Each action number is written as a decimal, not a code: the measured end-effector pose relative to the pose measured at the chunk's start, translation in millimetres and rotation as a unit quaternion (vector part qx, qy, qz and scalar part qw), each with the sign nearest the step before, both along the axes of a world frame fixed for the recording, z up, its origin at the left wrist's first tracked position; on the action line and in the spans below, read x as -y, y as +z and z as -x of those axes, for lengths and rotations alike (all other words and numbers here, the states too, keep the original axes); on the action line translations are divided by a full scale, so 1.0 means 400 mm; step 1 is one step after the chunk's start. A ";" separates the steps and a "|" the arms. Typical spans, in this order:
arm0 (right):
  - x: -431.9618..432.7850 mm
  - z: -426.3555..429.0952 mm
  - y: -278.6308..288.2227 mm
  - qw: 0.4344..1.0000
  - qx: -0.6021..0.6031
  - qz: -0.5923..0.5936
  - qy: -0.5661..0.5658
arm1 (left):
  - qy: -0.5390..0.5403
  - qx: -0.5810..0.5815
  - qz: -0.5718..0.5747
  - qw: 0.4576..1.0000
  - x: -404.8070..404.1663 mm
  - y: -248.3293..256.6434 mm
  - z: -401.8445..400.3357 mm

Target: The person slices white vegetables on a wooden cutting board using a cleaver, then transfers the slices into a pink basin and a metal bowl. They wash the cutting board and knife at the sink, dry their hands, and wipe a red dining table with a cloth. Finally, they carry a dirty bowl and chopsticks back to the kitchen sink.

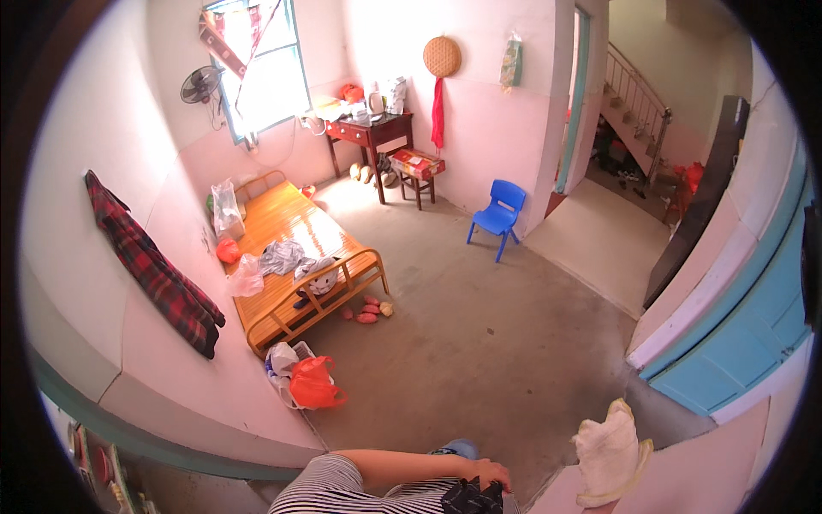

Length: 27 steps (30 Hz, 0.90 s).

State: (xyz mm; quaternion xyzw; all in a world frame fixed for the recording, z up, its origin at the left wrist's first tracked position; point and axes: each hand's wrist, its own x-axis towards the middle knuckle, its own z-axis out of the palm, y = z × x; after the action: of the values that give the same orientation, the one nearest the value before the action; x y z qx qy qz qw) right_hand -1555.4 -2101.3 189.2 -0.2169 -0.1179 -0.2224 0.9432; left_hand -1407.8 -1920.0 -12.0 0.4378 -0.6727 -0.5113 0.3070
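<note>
My left forearm comes out of a black-and-white striped sleeve (324, 478) and crosses in front of my body at the bottom of the view. At its end, my left hand (491, 475) is curled over a black patterned cloth (474, 497), gripping it against the striped clothing. Just behind the forearm shows the blue toe of a shoe or slipper (461, 447). My right hand is out of view. To the right of the left hand, a pale piece with a yellow-green rim (607, 450), resembling thick fruit peel, is against a pink surface (700, 456).
A bamboo bed (331, 225) bears clothes and bags; several sweet potatoes (367, 317) lie beside it. A red plastic bag (314, 382) sits by its foot. A blue chair (498, 215) stands near the doorway. A wooden desk (392, 132) stands by the window, a teal door (732, 360) on the right.
</note>
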 end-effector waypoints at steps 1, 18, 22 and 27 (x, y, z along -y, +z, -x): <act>0.053 -0.029 0.027 1.000 -0.026 0.010 0.000 | 0.040 -0.022 -0.028 0.999 0.053 0.041 0.009; 1.016 -0.039 0.003 0.880 -0.295 0.007 -0.372 | -0.374 0.148 -0.083 0.912 1.316 -0.148 -0.224; 1.126 0.053 -0.054 0.695 -0.511 0.192 -0.468 | -0.404 0.167 -0.039 0.899 1.466 -0.154 -0.213; 1.291 0.111 -0.189 0.671 -0.425 0.147 -0.590 | -0.435 0.168 -0.143 0.873 1.721 -0.108 -0.210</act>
State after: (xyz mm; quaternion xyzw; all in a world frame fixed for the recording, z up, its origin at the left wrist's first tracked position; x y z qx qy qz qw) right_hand -1599.7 -2617.9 113.6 -0.4481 0.4167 -0.5964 0.5195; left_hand -1323.8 -2608.3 -55.4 0.2195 -0.7559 -0.6029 -0.1302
